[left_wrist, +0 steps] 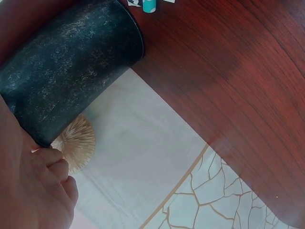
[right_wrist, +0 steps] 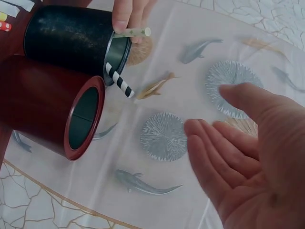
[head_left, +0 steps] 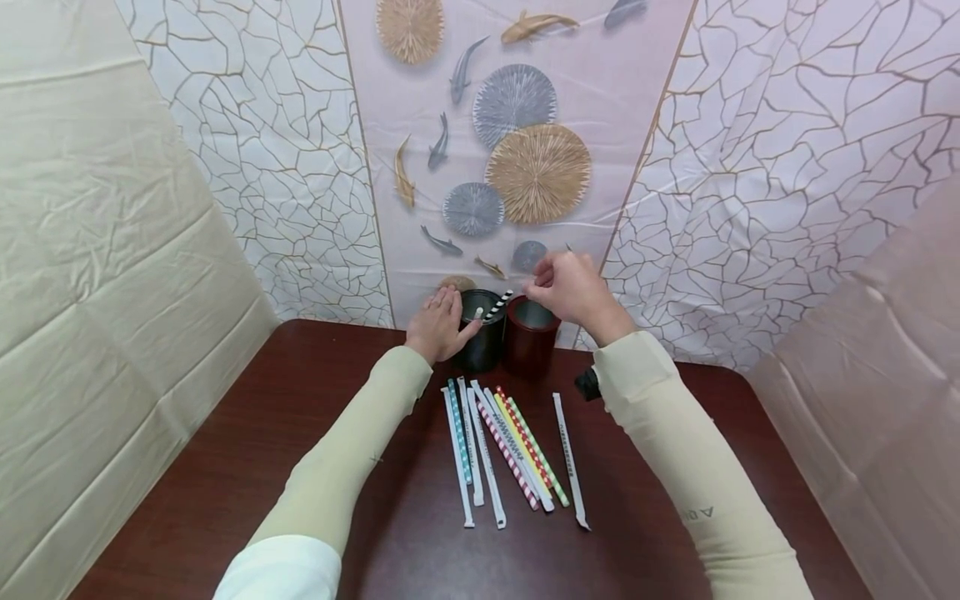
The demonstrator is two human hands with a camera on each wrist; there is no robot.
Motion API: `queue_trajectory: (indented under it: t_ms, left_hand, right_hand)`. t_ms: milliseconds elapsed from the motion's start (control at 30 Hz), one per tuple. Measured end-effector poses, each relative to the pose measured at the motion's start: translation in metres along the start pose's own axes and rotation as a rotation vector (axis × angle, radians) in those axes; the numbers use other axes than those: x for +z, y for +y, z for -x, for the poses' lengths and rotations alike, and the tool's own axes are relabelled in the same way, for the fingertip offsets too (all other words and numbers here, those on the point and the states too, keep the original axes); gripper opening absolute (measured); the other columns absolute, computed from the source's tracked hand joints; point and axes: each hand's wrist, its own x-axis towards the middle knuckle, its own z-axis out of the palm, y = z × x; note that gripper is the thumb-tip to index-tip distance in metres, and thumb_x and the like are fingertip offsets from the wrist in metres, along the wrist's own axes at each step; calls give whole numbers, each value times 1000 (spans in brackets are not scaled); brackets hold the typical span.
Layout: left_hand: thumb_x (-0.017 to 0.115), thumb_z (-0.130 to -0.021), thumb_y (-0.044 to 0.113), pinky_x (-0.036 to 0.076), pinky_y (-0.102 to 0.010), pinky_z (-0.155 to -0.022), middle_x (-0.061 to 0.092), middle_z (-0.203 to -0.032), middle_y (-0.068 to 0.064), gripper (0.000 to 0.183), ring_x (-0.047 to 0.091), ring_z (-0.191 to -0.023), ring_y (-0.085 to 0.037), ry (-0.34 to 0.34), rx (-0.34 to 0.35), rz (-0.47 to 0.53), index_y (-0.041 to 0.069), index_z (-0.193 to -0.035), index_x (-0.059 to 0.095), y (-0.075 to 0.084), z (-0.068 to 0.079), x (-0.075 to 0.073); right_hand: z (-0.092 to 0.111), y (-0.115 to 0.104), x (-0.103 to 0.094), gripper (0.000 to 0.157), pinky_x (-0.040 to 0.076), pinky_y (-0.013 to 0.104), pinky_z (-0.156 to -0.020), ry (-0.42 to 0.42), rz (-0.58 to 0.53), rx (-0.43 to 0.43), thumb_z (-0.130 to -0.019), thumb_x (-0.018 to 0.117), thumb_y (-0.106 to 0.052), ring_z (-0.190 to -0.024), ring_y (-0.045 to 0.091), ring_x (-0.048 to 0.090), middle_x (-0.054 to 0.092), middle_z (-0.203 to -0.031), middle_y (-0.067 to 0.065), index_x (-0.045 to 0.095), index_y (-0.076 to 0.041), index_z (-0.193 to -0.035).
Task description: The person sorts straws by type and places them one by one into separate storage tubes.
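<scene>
My left hand grips the rim of a black cylindrical cup, thumb on the near side and fingers toward the back. A black-and-white striped paper straw leans out of that cup. A pale green patterned straw also sticks out, right at my left fingers. Above a dark red cup, which stands beside the black one, is my right hand. In the right wrist view its thumb is apart from the bent fingers and nothing is between them. The red cup's visible inside shows no straw.
Several straws lie on the dark wood table in front of the cups, among them a teal one, a green one and white-wrapped ones. One wrapped straw lies apart at the right. A patterned cloth hangs behind the cups.
</scene>
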Motion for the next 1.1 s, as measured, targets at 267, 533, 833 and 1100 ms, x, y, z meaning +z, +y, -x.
queue_trajectory:
  t_ms: [267,533,833,1100]
  left_hand:
    - [18,-111,63,16,-41,-136,18,-177,-17,85,17,-166,-30,14,0,9,0,-168,18,0,0,1]
    - [16,-111,63,16,-42,-136,17,-178,-16,85,15,-166,-30,5,5,9,0,-168,18,-1,0,1]
    - [16,-111,63,16,-41,-136,17,-177,-17,86,15,-166,-30,8,5,8,0,-168,18,-2,-1,1]
    - [16,-111,64,15,-42,-136,16,-178,-16,86,14,-167,-30,2,4,8,0,-168,17,-2,0,1]
  right_hand:
    - [5,6,8,33,60,47,-96,-147,51,10,-95,79,-23,-106,33,76,81,-108,18,75,5,-113]
    - [10,14,16,31,60,47,-93,-271,106,37,-92,81,-26,-104,32,74,80,-108,18,77,1,-105]
    - [15,34,43,30,61,44,-92,-321,115,11,-92,80,-25,-100,29,74,80,-104,16,78,2,-104]
    - [26,49,70,28,60,45,-92,-365,76,76,-94,79,-26,-104,30,72,79,-110,16,78,0,-106]
